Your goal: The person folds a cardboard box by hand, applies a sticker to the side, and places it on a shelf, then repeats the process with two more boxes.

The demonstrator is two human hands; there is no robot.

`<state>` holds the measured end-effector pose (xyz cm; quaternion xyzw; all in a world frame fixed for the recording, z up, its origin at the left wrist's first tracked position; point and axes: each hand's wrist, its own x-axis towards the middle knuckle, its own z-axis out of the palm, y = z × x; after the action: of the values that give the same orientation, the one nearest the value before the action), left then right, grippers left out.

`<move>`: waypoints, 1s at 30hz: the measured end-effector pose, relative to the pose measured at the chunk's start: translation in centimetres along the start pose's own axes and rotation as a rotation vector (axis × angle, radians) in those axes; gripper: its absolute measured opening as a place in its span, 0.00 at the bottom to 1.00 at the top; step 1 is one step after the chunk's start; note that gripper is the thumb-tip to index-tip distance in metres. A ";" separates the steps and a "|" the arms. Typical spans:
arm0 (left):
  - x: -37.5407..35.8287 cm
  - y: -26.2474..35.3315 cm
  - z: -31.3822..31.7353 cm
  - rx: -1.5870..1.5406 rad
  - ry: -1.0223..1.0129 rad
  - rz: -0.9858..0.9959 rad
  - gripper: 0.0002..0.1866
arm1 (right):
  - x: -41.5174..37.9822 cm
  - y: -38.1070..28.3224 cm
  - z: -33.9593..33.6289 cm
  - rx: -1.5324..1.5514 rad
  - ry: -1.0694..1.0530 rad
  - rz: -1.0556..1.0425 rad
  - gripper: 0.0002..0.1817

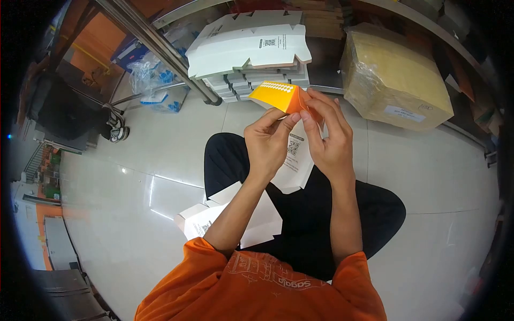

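- Yellow-and-orange folded card piece with white patterning (274,98), raised above the seated person's lap.
- Left hand (267,138) and right hand (329,131) pinch it, thumbs close together.
- Flat white printed card sheet (259,220) near the left leg.
- Beyond: stacked white cut-card sheets (241,45); right, a plastic-wrapped tan carton (393,75).

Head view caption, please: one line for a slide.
Left hand and right hand hold folded yellow-and-orange cardboard over crossed legs, a stack of white cardboard beyond.
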<state>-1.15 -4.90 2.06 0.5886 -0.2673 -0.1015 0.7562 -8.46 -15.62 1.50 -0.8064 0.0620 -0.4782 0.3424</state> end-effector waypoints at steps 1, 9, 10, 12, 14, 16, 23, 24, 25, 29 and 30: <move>0.0 0.0 0.1 -0.003 0.002 0.000 0.11 | 0.0 0.0 0.0 0.027 0.011 0.006 0.13; 0.2 -0.4 -0.6 -0.042 -0.047 -0.069 0.09 | 0.4 0.1 -1.2 0.128 -0.008 0.026 0.08; 0.2 -0.3 -0.7 -0.043 -0.048 -0.071 0.09 | 0.5 0.0 -1.5 0.179 -0.032 0.064 0.07; 0.3 -0.1 -0.9 0.032 -0.096 -0.098 0.09 | 0.5 0.0 -1.7 0.228 -0.056 0.104 0.07; 0.4 -0.2 -0.9 0.010 -0.099 -0.120 0.09 | 0.6 0.4 -1.7 0.266 -0.076 0.051 0.08; 0.5 -0.3 -1.0 -0.012 -0.102 -0.141 0.09 | 0.4 0.8 -1.7 0.306 -0.093 0.084 0.08; 0.8 -0.3 -2.3 -0.054 -0.252 -0.139 0.09 | 0.5 0.7 -2.0 0.279 -0.084 0.017 0.06; 0.8 -0.3 -2.6 -0.096 -0.275 -0.158 0.09 | 0.5 0.5 -2.1 0.279 -0.085 0.019 0.06; 0.8 -0.4 -2.8 -0.106 -0.276 -0.165 0.10 | 0.5 0.3 -2.1 0.280 -0.102 0.022 0.06; 0.9 -0.6 -3.1 0.012 -0.265 -0.170 0.10 | 0.5 0.2 -2.0 0.250 -0.140 0.020 0.06; 0.8 -0.7 -3.0 -0.009 -0.258 -0.160 0.10 | 0.5 0.2 -2.1 0.250 -0.140 0.019 0.06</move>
<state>1.22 -3.01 1.13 0.5868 -0.3142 -0.2373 0.7076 -9.86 -17.04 2.37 -0.7880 -0.0147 -0.4217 0.4482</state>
